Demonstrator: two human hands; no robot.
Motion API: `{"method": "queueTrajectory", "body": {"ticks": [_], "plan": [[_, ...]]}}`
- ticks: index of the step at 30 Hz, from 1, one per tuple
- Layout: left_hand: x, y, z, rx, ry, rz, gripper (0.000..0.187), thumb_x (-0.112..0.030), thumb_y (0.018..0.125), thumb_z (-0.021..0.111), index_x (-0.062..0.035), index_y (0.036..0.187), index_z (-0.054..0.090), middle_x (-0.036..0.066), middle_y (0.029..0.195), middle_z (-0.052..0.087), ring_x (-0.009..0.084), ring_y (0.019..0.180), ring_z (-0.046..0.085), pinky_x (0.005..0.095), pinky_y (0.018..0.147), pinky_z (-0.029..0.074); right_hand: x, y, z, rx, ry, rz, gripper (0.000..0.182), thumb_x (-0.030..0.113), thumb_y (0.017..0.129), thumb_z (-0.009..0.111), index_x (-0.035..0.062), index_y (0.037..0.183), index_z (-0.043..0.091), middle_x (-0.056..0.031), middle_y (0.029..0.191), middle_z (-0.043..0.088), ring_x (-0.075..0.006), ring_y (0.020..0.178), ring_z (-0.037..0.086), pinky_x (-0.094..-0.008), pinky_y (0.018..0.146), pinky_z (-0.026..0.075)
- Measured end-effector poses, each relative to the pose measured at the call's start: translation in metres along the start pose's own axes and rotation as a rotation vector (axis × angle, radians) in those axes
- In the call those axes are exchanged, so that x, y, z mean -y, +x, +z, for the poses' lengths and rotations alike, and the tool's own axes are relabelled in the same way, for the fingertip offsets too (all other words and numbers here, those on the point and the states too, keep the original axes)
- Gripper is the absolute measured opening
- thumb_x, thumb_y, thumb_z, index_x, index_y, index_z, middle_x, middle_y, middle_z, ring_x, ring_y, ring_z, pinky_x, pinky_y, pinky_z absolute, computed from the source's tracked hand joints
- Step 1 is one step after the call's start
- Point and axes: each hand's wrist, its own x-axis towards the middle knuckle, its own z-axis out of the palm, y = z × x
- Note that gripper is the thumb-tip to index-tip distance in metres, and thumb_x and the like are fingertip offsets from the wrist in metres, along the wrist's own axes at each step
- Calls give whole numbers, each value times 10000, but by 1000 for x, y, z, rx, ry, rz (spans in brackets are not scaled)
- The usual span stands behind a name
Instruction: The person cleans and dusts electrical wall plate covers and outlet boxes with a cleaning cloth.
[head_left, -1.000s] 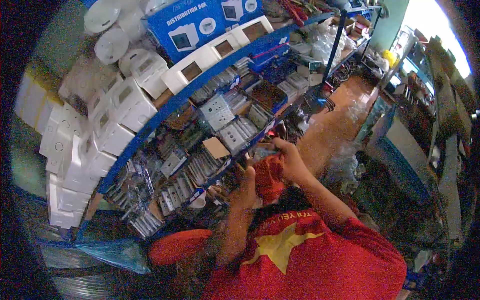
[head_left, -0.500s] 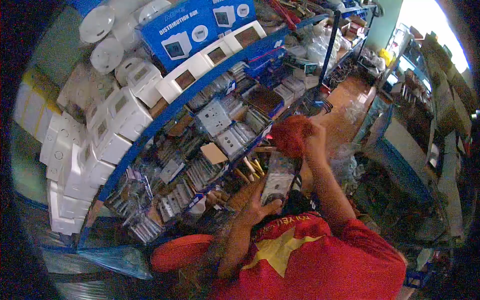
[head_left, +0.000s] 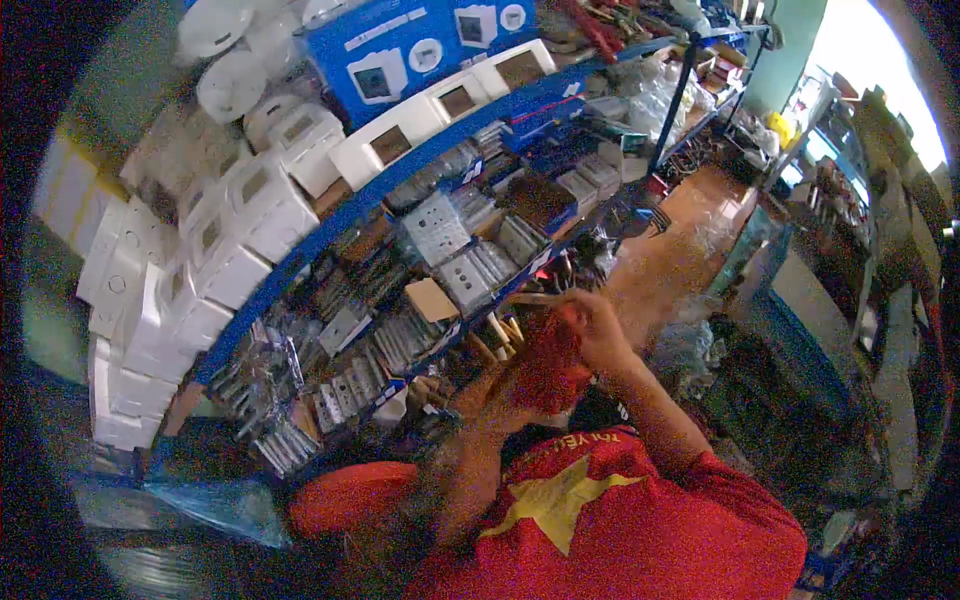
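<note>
A red cloth [head_left: 548,370] hangs bunched in front of my chest, over the spot where the pale flat item was. My right hand [head_left: 598,335] grips its upper edge, fingers pinched together. On the other side, my left hand [head_left: 490,400] is beside and partly behind the cloth; its fingers are hidden and blurred. The pale item is covered from view. Just beyond my hands stands a blue-edged shelf [head_left: 300,262] packed with wrapped switch plates [head_left: 436,230] and a tan piece of card [head_left: 430,300].
White boxes [head_left: 262,218] and a blue distribution box [head_left: 385,60] line the upper shelf on the left. Below sits a red round object [head_left: 352,497]. A brown floor aisle [head_left: 690,215] runs ahead, with stacked goods [head_left: 820,310] along the right.
My right hand has come down and toward me with the red cloth, which now covers the pale item that was in my left hand. The camera view has shifted slightly.
</note>
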Motion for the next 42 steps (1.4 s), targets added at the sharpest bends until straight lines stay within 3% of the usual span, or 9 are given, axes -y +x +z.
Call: {"method": "queueTrajectory", "body": {"ticks": [10,16,20,22,23,25,31,35,42], "plan": [[-31,-11,14,-61,620,59,468,-128,774,641,-39,1186,439,81,1111,536,197,1040,496,337,909,404,4,19,-9,53,-255,-19,150,78,694,622,-15,806,586,-51,664,599,-87,618,509,-251,567,430],[-77,-39,34,-219,605,77,392,-111,824,566,-36,1187,438,90,1128,527,217,1030,511,361,891,421,-9,34,-22,-347,-163,-100,167,139,789,520,-3,794,608,-58,677,621,-155,631,582,-286,586,461],[32,-41,-26,-343,-349,-45,393,-202,851,514,-24,1193,440,107,1134,535,262,998,544,407,863,445,-31,42,-63,-289,751,-4,186,165,866,462,58,962,579,-82,900,602,-219,796,589,-343,705,485],[43,-33,-45,-349,-765,-14,429,-277,863,478,-16,1200,437,113,1146,533,284,990,552,425,852,453,-38,38,-67,-111,509,-54,275,236,863,451,82,1085,503,-72,936,572,-240,847,573,-406,749,463],[37,-26,-49,-341,-929,37,456,-318,869,459,-12,1205,434,115,1152,531,293,987,554,433,847,456,-40,35,-54,10,835,8,314,265,849,480,84,1106,484,-73,941,564,-250,859,568,-423,761,454],[-16,-26,-16,-345,-515,302,482,-354,881,411,-5,1214,427,127,1144,534,301,990,551,439,846,455,-33,17,-21,60,1075,310,410,196,821,528,109,1202,405,-91,1039,521,-245,914,544,-393,817,442],[18,9,-43,-487,-264,253,516,-275,792,614,-39,1205,414,84,1137,506,210,1027,492,340,901,391,36,-28,60,83,126,-179,770,86,658,714,61,1300,290,-114,1193,461,-228,1090,459,-357,944,351],[-24,6,-39,-497,213,239,513,-152,730,692,-30,1164,447,67,1094,530,195,1001,497,309,888,386,8,-20,45,267,328,-50,707,22,666,698,50,1271,331,-85,1072,534,-153,968,510,-292,884,395],[-45,-4,-8,-703,256,338,477,-231,786,632,-21,1172,447,79,1059,554,178,954,531,300,818,426,-11,-23,31,241,501,131,566,61,610,748,29,1101,466,-43,996,571,-130,932,527,-288,826,428]]}}
